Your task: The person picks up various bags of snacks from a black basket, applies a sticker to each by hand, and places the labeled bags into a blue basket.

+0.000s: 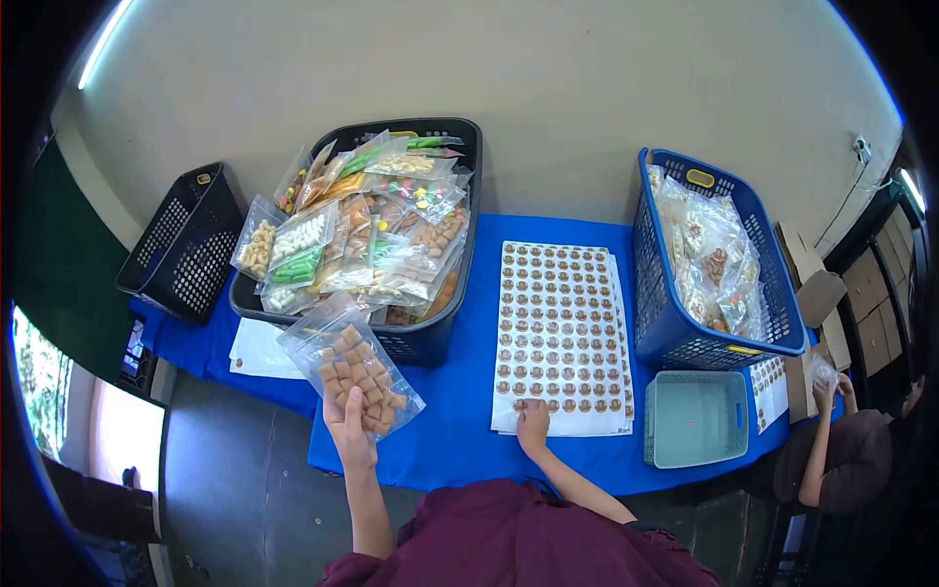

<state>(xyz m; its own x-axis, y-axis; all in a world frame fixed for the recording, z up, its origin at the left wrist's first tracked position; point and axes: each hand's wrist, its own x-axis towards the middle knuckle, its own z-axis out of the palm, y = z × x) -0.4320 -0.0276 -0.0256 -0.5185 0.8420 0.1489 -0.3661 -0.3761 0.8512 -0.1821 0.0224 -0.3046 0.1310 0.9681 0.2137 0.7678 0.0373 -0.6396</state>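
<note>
My left hand (354, 430) grips a clear plastic bag (360, 377) of brown, pillow-shaped snack pieces, raised in front of the black basket. Under my right hand (533, 428) lies a white sheet of round brown stickers (565, 333), the top one of a stack. The fingers of that hand are bent and pressed together at a round sticker in the bottom row, near the lower left corner; the fingertips partly cover it. A large black basket (475, 186) heaped with clear bags of assorted snacks stands behind my left hand.
A blue basket (650, 293) of bagged snacks stands at right, a shallow green tray (696, 460) before it. At far left is a smaller black basket (176, 240). Blue cloth (460, 421) covers the table. Another person (841, 455) handles a clear bag at far right.
</note>
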